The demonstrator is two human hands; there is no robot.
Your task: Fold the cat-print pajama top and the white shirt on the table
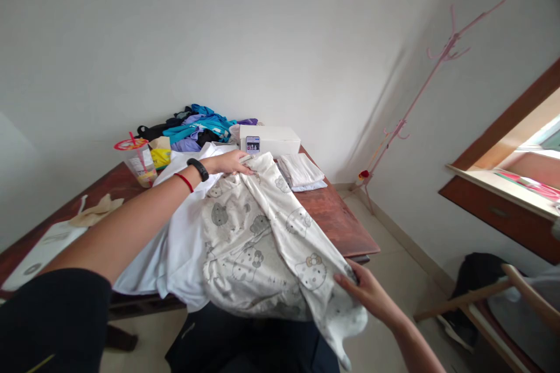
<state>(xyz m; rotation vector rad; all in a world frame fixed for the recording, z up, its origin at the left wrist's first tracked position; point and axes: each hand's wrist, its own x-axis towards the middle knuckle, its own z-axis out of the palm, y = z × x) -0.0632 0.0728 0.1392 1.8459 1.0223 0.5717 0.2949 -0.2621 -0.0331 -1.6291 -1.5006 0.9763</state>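
Hands (pixel 365 289) pinch soft, crumpled, cat-printed fabric (pixel 260 245).

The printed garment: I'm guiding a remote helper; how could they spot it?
On the brown table, find the plain white cloth. Just right of it is the garment, held by the left hand and right hand. Grey cartoon faces set it apart from that cloth.

Likely a home: 1 pink coat rack (pixel 400 123), piled clothes (pixel 199 127)
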